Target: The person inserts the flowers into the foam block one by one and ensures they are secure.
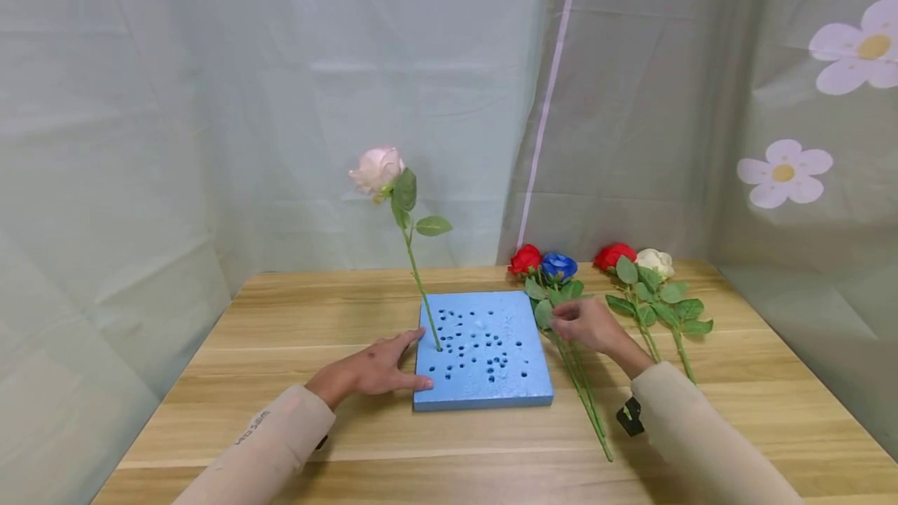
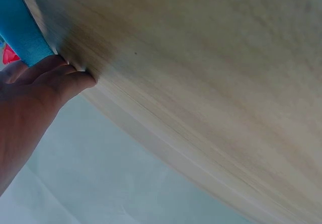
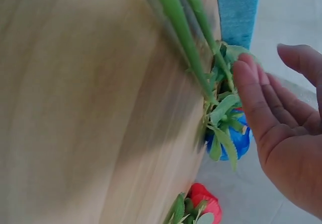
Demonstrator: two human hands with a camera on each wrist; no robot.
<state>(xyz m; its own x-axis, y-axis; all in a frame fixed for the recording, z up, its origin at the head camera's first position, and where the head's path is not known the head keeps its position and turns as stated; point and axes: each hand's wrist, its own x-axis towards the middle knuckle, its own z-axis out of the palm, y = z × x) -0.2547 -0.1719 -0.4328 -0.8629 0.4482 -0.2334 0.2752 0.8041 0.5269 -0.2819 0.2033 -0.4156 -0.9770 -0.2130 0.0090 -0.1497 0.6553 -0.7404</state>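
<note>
Left hand (image 1: pixel 379 369) flat on bench (image 1: pixel 281 318), fingers straight, touching left edge of blue foam block (image 1: pixel 484 353). Right hand (image 1: pixel 585 324) open, fingertips on leaves of blue rose (image 1: pixel 559 265), lying just right of block beside red rose (image 1: pixel 525 259). Pink rose (image 1: pixel 377 170) upright in block. Further right: second red rose (image 1: pixel 614 255), white rose (image 1: pixel 655 261).

A foam block (image 1: pixel 484 353) lies in the middle of the desk (image 1: pixel 295 318), with one rose (image 1: pixel 379 170) standing upright in a hole near its left edge. The left hand (image 1: pixel 375 369) rests on the desk against the block's left side. Just right of the block two roses (image 1: pixel 543 263) lie flat, the right hand (image 1: pixel 585 324) over their stems, and two more roses (image 1: pixel 634 259) lie farther right.
</note>
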